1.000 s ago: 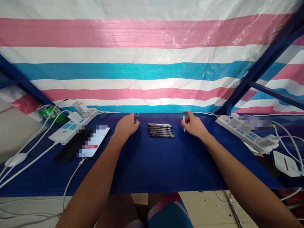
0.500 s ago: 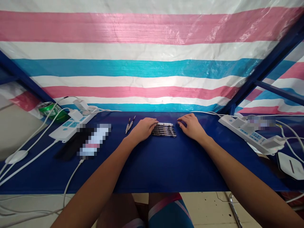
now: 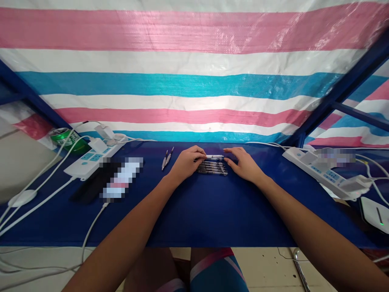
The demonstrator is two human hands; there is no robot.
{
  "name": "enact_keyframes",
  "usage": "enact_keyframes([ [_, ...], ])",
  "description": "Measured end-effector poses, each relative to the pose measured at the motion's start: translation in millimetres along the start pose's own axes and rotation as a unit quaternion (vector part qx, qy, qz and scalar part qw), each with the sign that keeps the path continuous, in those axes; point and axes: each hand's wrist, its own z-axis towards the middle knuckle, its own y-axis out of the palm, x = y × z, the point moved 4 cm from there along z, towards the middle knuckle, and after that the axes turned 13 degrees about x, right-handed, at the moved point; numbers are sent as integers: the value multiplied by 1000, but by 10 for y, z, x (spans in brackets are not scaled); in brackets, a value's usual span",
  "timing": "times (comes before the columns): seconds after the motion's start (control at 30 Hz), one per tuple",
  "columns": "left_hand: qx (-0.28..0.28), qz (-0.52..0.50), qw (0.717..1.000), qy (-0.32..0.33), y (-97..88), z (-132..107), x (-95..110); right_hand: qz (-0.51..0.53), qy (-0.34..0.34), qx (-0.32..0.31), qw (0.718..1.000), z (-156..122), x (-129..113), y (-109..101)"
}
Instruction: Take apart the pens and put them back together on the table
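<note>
Several pens (image 3: 212, 167) lie side by side in a row on the blue tabletop (image 3: 212, 211), pointing left to right. My left hand (image 3: 190, 160) is at their left ends, thumb and fingers closed on the left end of a white pen (image 3: 214, 156) at the far side of the row. Close to the right ends is my right hand (image 3: 238, 160), its thumb and fingers apart with nothing between them. Two more pens (image 3: 167, 158) lie apart to the left of my left hand.
On the left stand a power strip (image 3: 88, 160) with plugs and cables, a green can (image 3: 68, 140), and a blurred phone (image 3: 123, 178) on a charging cable. A second power strip (image 3: 326, 172) and a white device (image 3: 375, 213) are on the right. A striped sheet (image 3: 194, 85) hangs behind.
My left hand has moved slightly right and closed on the far pen, which now sits a little apart from the row. My right hand has come nearer to the pens, fingers spread wider.
</note>
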Motion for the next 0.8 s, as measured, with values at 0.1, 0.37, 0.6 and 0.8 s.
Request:
enact_keyframes([
  [0.1, 37, -30, 999, 6, -24, 28, 131, 73, 34, 2, 997, 10, -59, -32],
  [0.37, 23, -43, 999, -10, 7, -2, 211, 213, 200, -33, 956, 13, -129, -33],
  [0.6, -22, -43, 993, -111, 18, -34, 127, 296, 173, 11, 939, 62, -134, -64],
  [0.8, -23, -41, 996, -82, -1, -21, 154, 295, 213, -44, 931, 28, -151, -57],
])
